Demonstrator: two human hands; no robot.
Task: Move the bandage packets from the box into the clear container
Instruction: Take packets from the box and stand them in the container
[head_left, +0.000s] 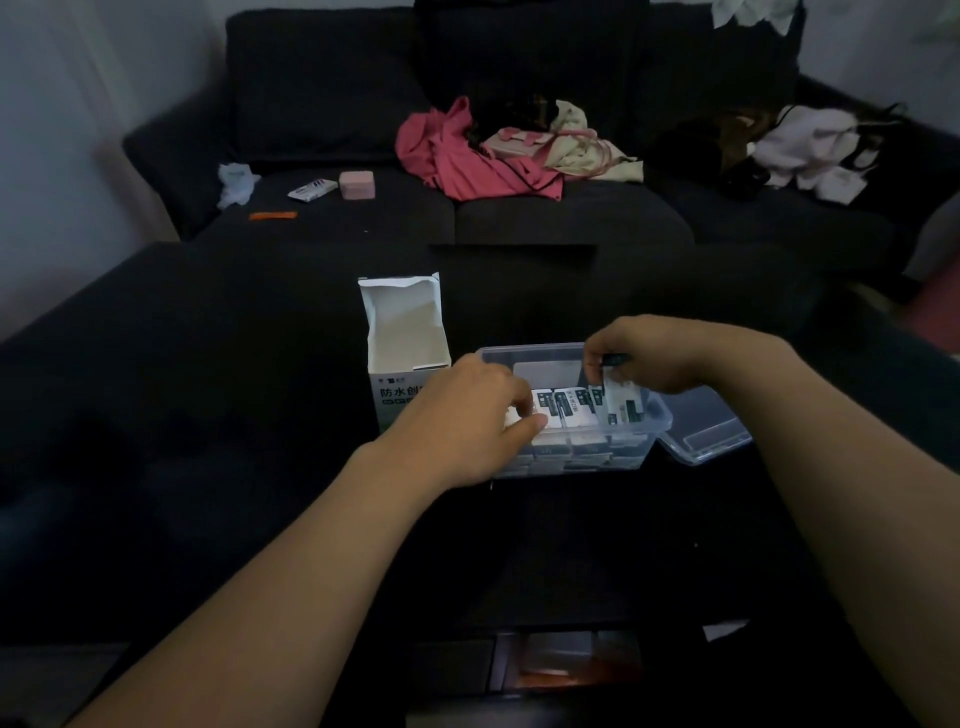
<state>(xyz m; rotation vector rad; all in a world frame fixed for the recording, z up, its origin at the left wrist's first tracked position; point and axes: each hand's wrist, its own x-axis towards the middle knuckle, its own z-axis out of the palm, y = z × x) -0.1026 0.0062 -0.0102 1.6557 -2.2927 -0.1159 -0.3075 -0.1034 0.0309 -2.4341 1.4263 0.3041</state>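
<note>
A white cardboard box (402, 338) stands open on the dark surface, its flap up, and its inside looks empty. Right of it sits the clear container (655, 415), filled with several white bandage packets (569, 410) standing in rows. My left hand (467, 415) reaches over the container's left end, thumb and fingers curled on the leftmost packets. My right hand (660, 353) hovers over the right end and pinches one packet (615, 400) by its top edge, its lower part among the others.
The container's clear lid (709, 431) lies just right of it. Behind the dark surface is a dark sofa (322, 104) with pink clothes (467, 156), a pink box (357, 185), a small tube (311, 189) and other scattered items.
</note>
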